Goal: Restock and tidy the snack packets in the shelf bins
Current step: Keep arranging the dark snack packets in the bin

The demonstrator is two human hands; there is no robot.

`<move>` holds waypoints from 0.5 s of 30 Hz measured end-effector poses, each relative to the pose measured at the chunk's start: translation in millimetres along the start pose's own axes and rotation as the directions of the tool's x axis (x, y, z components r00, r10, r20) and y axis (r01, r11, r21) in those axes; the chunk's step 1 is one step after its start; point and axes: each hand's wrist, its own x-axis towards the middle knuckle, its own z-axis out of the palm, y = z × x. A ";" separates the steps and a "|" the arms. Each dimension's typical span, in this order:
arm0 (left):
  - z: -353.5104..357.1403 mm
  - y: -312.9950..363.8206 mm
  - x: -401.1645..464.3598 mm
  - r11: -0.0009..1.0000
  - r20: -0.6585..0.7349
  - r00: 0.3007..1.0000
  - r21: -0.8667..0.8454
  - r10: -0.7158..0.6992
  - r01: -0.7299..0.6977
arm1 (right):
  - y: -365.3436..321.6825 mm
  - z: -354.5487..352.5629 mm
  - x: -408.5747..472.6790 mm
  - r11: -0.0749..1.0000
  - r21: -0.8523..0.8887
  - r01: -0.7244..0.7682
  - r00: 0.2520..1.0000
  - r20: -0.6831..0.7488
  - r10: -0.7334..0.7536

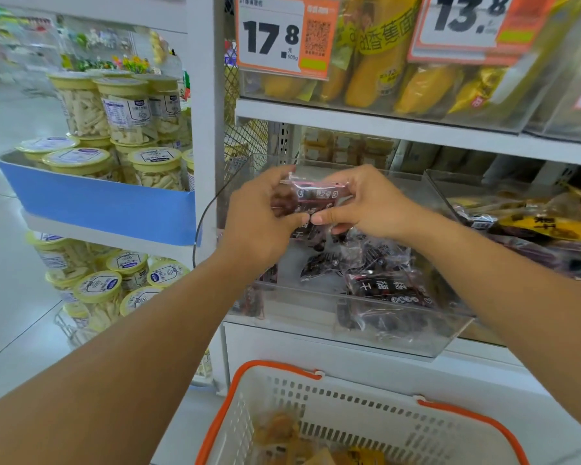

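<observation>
A: What do the hands have?

B: Both hold one dark packet (pixel 316 195) at the centre of the frame. The left hand (pixel 262 223) has its fingers curled round the packet's left end, the right hand (pixel 366 204) grips the right end, and the two thumbs nearly meet beneath it.

A: Where is that packet?

B: Lifted above a clear bin (pixel 396 333) on the middle shelf, where more dark packets (pixel 379 280) lie loosely heaped.

A: And the shelving?

B: White metal shelves (pixel 416 132). At the top of the frame, a bin of yellow packets (pixel 383 72) sits behind a price card (pixel 275 38) reading 17.8. At the right edge, a neighbouring bin holds yellow and purple packets (pixel 537 223).

A: Anything below?

B: A white basket (pixel 349 401) with an orange rim at the bottom centre, with yellowish packets inside, blurred.

A: And the left side?

B: Stacked tubs with pale yellow lids (pixel 125 109), some in a blue tray (pixel 104 206), above a pale tiled floor (pixel 10 280).
</observation>
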 end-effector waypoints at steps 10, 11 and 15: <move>-9.5 -12.5 -8.8 0.552 0.264 0.948 0.825 -0.179 -0.126 | 28.1 -23.0 2.7 0.976 -0.019 -0.219 0.969 -0.122 0.215; -10.9 -12.1 -7.4 0.570 0.262 0.945 0.814 -0.194 -0.108 | 32.0 -17.4 4.3 0.968 -0.073 -0.240 0.966 -0.122 0.230; -10.9 -8.7 -6.9 0.559 0.274 0.935 0.822 -0.224 -0.107 | 42.7 12.0 20.9 0.954 -0.221 -0.202 0.957 -0.250 0.145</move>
